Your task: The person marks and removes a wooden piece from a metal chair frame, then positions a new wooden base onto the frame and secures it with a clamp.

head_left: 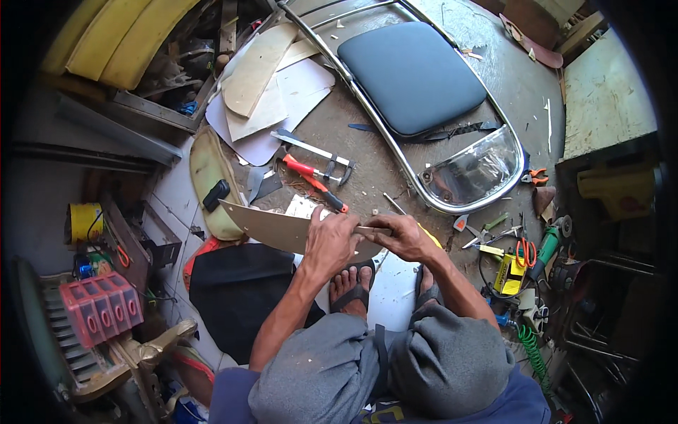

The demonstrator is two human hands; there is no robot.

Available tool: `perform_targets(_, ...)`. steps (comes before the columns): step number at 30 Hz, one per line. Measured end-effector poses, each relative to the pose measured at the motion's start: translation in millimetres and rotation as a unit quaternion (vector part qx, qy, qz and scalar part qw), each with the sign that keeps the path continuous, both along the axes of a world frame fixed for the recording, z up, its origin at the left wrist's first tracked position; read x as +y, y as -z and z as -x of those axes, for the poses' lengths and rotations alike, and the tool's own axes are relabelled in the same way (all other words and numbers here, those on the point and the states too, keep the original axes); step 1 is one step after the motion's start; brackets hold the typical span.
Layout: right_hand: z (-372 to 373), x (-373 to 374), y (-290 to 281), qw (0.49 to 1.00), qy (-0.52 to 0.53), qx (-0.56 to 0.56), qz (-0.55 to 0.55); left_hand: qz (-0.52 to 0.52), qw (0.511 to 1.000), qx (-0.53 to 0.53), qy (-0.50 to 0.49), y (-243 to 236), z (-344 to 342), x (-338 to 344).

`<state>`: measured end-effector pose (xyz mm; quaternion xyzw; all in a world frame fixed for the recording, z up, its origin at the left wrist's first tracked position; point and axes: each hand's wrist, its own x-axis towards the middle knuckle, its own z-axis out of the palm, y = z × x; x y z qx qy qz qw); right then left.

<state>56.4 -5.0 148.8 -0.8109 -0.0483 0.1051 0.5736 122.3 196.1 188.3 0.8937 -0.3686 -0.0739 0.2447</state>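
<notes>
A thin, flat beige-grey board with small holes near its left end is held up above my feet. My left hand is closed on its upper edge, fingers curled over. Close beside it, my right hand pinches the board's right end between thumb and fingers. Beyond the hands on the floor lie a hammer with a red and black handle and a metal bar clamp. A piece of black fabric lies below the board to the left.
A chrome chair frame with a dark padded seat lies ahead. Cut board pieces are piled at the far left. At right are a green angle grinder, orange-handled scissors and a yellow box. A red drawer box stands left.
</notes>
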Motion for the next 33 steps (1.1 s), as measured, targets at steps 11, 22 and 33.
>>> perform_targets(11, 0, -15, -23, 0.957, -0.039, 0.287, -0.025, 0.059, 0.998, -0.007, 0.02, 26, 49, -2)
perform_targets(22, 31, -9, -8, 0.969, -0.044, 0.239, 0.038, 0.057, 0.997, -0.033, 0.045, 30, 64, 1)
perform_targets(33, 31, -13, -25, 0.976, -0.092, 0.182, 0.082, 0.046, 0.996, -0.032, 0.065, 31, 66, 1)
